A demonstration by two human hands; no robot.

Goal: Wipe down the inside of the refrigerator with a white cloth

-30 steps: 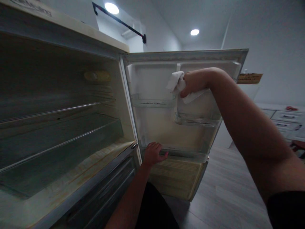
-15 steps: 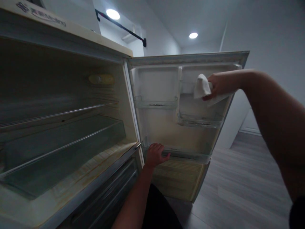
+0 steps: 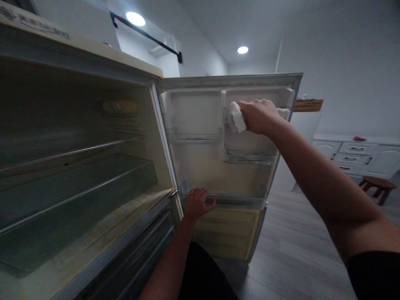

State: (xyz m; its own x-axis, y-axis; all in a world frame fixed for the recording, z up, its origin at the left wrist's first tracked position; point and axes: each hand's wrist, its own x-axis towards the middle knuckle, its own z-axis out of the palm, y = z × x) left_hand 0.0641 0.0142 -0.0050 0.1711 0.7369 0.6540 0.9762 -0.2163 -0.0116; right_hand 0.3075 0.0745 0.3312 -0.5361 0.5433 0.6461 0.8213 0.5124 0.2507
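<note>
The fridge door (image 3: 193,171) stands swung open, its inner side with clear door shelves facing me. My right hand (image 3: 258,116) is closed round a white cloth (image 3: 237,118), at the upper right compartment above the small door shelf (image 3: 248,158). Part of the cloth sticks out past the fingers on the left, and a bit of white shows behind the wrist. Lower down, my left hand (image 3: 197,203) is by the left end of the long bottom door shelf (image 3: 240,203), thumb spread away from the fingers. It holds nothing that I can see.
To the left is the open fridge interior (image 3: 146,162) with a glass shelf (image 3: 75,152) and a clear drawer (image 3: 93,200). The fridge floor is stained yellow. Beyond the door are a white cabinet (image 3: 356,152), a brown stool (image 3: 378,183) and a cardboard box (image 3: 308,105).
My right hand has moved left and turned, bringing the cloth deeper over the upper right compartment. The view has swung right, revealing the cabinet and stool. My left hand keeps its place by the bottom shelf.
</note>
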